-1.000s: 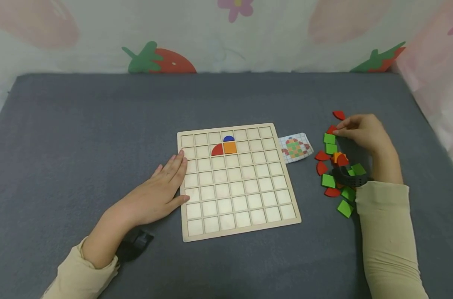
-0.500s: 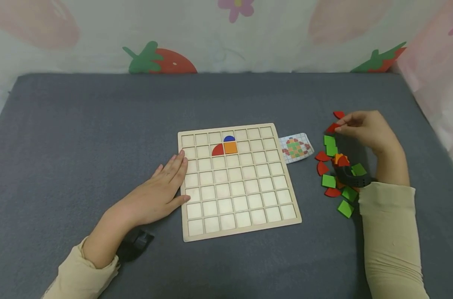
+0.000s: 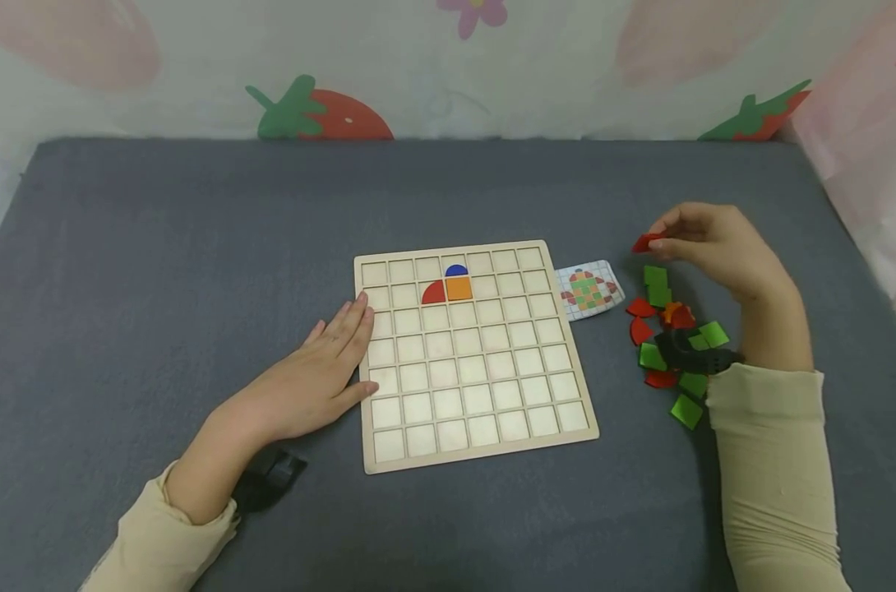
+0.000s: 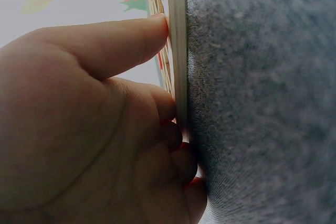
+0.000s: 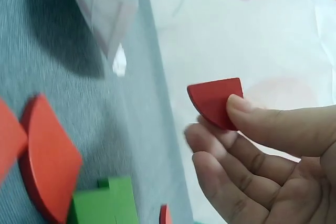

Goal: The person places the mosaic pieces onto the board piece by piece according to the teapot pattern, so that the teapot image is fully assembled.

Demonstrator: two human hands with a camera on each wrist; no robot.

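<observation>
Between thumb and fingers my right hand (image 3: 714,247) pinches a red quarter-circle tile (image 5: 214,100), raised over the table beyond the loose tiles. My left hand (image 3: 311,378) lies with straight fingers along the left edge of a square wooden grid board (image 3: 485,450); thumb and fingertips touch its rim. Set in the board's upper cells are a blue half-circle tile (image 3: 456,270), an orange square tile (image 3: 459,288) and a red quarter-circle tile (image 3: 434,292). A pattern card (image 3: 590,289), printed with a coloured tile figure, lies against the board's right edge.
Below my right hand is a scattered pile of green square tiles (image 3: 686,412), red quarter-circle tiles (image 3: 641,331) and a few orange pieces (image 3: 668,313). My right wrist's black strap (image 3: 695,355) hides part of it. A printed cloth (image 3: 537,74) hangs behind the grey table.
My right hand has taken a red quarter-circle tile from the top of the pile and lifted it, moving slightly away from me. The left hand stays in place on the board.
</observation>
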